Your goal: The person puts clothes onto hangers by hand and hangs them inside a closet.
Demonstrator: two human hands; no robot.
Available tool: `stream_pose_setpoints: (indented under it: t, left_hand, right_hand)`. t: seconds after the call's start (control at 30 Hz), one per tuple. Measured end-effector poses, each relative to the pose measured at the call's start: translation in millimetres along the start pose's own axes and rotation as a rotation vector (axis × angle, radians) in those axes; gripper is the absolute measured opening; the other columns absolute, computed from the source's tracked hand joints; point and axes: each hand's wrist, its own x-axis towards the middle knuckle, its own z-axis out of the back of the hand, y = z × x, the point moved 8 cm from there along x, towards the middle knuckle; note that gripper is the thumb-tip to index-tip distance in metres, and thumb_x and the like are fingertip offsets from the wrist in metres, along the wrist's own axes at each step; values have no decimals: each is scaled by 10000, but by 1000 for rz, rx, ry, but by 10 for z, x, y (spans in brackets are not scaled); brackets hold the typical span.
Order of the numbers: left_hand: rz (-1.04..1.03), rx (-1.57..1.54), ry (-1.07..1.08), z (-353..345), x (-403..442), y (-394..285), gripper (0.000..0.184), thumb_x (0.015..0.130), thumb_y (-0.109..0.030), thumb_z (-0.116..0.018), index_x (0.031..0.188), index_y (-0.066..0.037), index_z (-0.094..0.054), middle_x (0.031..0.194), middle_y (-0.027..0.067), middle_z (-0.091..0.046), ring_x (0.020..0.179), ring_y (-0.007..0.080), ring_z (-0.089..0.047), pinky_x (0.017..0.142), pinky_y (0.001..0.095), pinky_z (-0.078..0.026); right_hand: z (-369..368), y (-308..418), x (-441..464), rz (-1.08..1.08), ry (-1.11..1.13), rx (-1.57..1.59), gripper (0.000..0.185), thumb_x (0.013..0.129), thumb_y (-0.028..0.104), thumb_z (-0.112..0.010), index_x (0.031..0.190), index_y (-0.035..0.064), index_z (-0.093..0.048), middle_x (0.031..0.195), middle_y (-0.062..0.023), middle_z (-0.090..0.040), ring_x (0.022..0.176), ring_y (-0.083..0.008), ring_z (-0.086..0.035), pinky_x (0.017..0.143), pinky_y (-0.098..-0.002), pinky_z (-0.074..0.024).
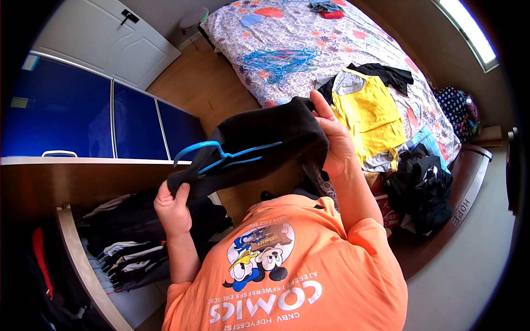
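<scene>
Both hands [173, 208] [335, 138] are gripping the black garment [265, 129], and honestly the blue hanger [223, 155] could slip out if the fabric sags.

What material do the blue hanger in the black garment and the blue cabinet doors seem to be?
The blue hanger looks like smooth plastic, or plastic-coated wire: thin, evenly coloured, slightly shiny. The blue cabinet doors seem to be glossy laminate or coated glass, since their flat faces show reflections.
</scene>
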Motion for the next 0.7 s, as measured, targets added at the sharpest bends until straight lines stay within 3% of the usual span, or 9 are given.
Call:
stream_pose_setpoints:
  t: [0.03,0.13,0.17,0.2,0.23,0.43,0.7]
  left_hand:
    - [0,0,0,-2,-5,17,231,825,-7,-655,1051,14,-606,963,39,-639,857,104,-578,815,220,-448]
    - [1,7,-16,26,-3,68,209,841,-9,-631,1048,5,-604,965,55,-644,861,123,-593,815,238,-461]
    - [47,-134,-19,48,22,105,201,851,-10,-613,1051,-2,-603,971,65,-648,870,138,-603,825,255,-467]
    - [91,-275,-24,63,43,141,193,861,-11,-595,1054,-10,-603,977,75,-651,880,154,-613,834,272,-474]
    - [89,-276,-29,77,63,127,193,861,-11,-595,1054,-10,-603,977,75,-651,880,154,-613,834,272,-474]
    - [99,-390,36,59,92,49,215,857,-26,-600,1072,-27,-603,1014,76,-654,941,179,-613,887,318,-466]
    - [119,-337,74,22,98,68,273,842,-50,-638,1108,-14,-586,1018,79,-656,945,176,-617,859,299,-476]
  right_hand:
    - [-21,-57,-4,-33,-2,28,487,818,-92,-492,1237,151,-542,1228,-228,-535,1118,-373,-550,937,-477,-472]
    - [-29,-64,-11,-17,31,-101,422,836,-76,-493,1217,95,-552,1167,-213,-577,1043,-315,-604,897,-415,-506]
    - [-17,-46,-6,2,37,-209,401,843,-69,-495,1217,68,-546,1141,-207,-593,1011,-292,-623,879,-391,-517]
    - [-136,14,-58,28,-12,-285,356,839,-49,-529,1192,-13,-554,1068,-130,-624,928,-201,-633,833,-315,-519]
    - [-104,75,-55,69,12,-306,351,844,-48,-515,1192,-22,-553,1088,-143,-623,935,-197,-633,837,-305,-515]
    - [-56,273,-161,197,-65,-554,354,842,-43,-572,1195,-22,-547,1077,-112,-625,951,-166,-616,846,-284,-501]
    - [-101,371,-167,269,-20,-549,401,803,-69,-618,1194,-17,-547,1121,-85,-595,983,-148,-592,868,-270,-484]
